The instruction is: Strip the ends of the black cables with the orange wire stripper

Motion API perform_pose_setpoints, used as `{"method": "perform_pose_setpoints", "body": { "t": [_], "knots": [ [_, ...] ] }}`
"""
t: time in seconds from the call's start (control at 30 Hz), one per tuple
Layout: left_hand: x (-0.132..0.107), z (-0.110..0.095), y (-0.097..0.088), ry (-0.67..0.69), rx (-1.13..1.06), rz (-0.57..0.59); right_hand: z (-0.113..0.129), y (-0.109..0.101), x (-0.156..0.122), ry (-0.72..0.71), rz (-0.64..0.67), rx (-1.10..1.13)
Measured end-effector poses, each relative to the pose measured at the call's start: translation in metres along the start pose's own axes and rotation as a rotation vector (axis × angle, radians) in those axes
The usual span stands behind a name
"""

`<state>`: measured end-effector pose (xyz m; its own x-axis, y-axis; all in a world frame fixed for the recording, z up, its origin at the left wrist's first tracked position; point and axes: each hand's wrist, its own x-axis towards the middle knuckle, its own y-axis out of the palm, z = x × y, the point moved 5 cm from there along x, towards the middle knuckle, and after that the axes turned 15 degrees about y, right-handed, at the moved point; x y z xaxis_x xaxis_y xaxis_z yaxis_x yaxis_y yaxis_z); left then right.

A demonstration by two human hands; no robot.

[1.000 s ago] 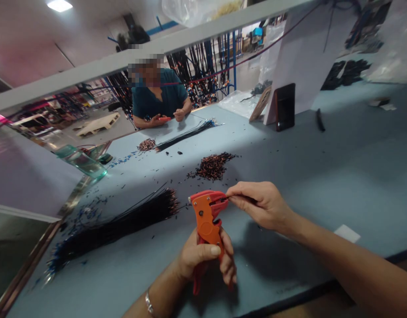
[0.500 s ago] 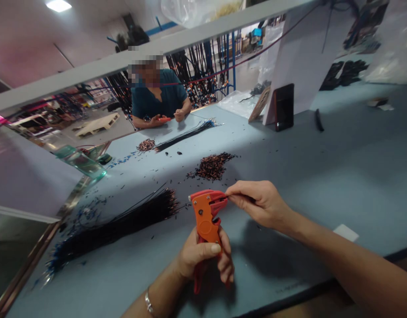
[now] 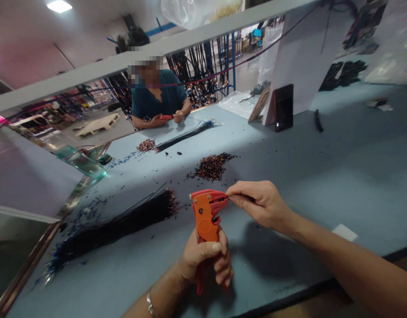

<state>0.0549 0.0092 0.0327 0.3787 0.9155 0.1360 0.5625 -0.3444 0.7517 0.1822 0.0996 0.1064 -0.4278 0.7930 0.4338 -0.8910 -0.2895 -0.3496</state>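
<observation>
My left hand (image 3: 208,258) is wrapped around the handles of an orange and red wire stripper (image 3: 206,219), held upright above the table with its jaws toward the right. At the jaw tip, my right hand (image 3: 259,201) pinches a thin black wire (image 3: 227,197); only a tiny dark part of it shows, and fingers hide the rest. To the left lies a thick bundle of black wires (image 3: 123,225), bare copper-coloured ends toward the stripper and blue ends at the lower left. Behind the stripper is a heap of short black and copper scraps (image 3: 211,167).
Across the table (image 3: 309,176), a co-worker (image 3: 160,97) holds a red tool near another wire bundle (image 3: 186,136) and scrap pile (image 3: 146,145). A phone (image 3: 283,108) leans on a white upright panel. A greenish bottle (image 3: 82,161) lies at the left edge.
The stripper has shifted very slightly, and my left fingers have moved a little on its handles. My right hand keeps its pinch at the jaws. The co-worker's two hands are closer together.
</observation>
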Motion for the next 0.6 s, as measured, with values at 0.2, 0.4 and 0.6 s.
{"method": "perform_pose_setpoints", "body": {
  "t": [0.2, 0.4, 0.6],
  "knots": [
    [-0.0013, 0.0026, 0.0011, 0.009, -0.002, -0.022, 0.0029, -0.0006, -0.0014, -0.017, -0.022, -0.033],
    [-0.0006, 0.0039, 0.0023, 0.031, -0.033, -0.02, 0.0008, 0.0013, -0.0031, 0.009, -0.03, -0.071],
    [0.0009, 0.0031, 0.0032, 0.063, -0.044, 0.005, -0.003, 0.0038, -0.0031, 0.007, -0.021, -0.078]
  ]
}}
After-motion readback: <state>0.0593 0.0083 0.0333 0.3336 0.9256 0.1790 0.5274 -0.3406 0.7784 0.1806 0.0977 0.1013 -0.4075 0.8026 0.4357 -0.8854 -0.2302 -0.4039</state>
